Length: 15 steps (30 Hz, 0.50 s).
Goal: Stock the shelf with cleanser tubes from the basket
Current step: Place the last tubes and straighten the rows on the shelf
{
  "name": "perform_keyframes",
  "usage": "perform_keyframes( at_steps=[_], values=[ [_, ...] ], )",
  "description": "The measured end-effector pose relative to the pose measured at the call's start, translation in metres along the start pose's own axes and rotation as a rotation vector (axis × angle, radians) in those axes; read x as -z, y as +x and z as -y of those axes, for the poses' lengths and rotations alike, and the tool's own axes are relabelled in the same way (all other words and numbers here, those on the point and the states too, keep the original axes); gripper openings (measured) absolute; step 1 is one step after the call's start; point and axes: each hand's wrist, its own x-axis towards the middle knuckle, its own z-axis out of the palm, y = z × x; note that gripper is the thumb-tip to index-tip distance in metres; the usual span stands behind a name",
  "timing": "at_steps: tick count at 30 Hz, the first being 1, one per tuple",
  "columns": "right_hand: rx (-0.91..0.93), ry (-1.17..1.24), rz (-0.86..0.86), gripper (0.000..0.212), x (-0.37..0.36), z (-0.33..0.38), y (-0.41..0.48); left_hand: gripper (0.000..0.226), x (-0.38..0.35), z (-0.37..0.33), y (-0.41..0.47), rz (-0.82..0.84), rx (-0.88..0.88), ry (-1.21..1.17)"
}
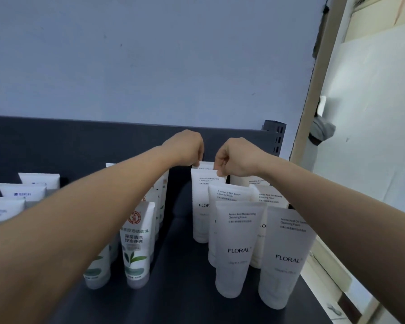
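Note:
Several white FLORAL cleanser tubes [237, 249] stand cap-down in two rows on the dark shelf [178, 288]. At the back of the left row stands a rearmost tube [206, 165], only its top edge showing. My left hand [185, 148] pinches that top edge at its left corner. My right hand [234, 157] pinches the top at the right, over the tube in front [200, 206]. Both hands are closed, knuckles up. The basket is out of view.
Green-leaf tubes [136, 244] stand in a row left of centre, partly behind my left forearm. White tubes with blue print [21, 192] stand at the far left. A dark back panel [56, 146] rises behind the shelf. A slotted upright [276, 139] marks the right end.

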Motion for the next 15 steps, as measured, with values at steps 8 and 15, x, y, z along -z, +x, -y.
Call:
perform_keyframes(
  at_steps=[8,15],
  values=[
    [0.002,0.016,-0.026,0.016,-0.004,0.002,-0.001,0.008,0.000,0.002,-0.003,-0.010,-0.001,0.013],
    [0.008,0.048,-0.051,0.021,0.004,0.004,-0.012,0.011,0.003,0.004,-0.010,-0.056,0.023,-0.040]
  ],
)
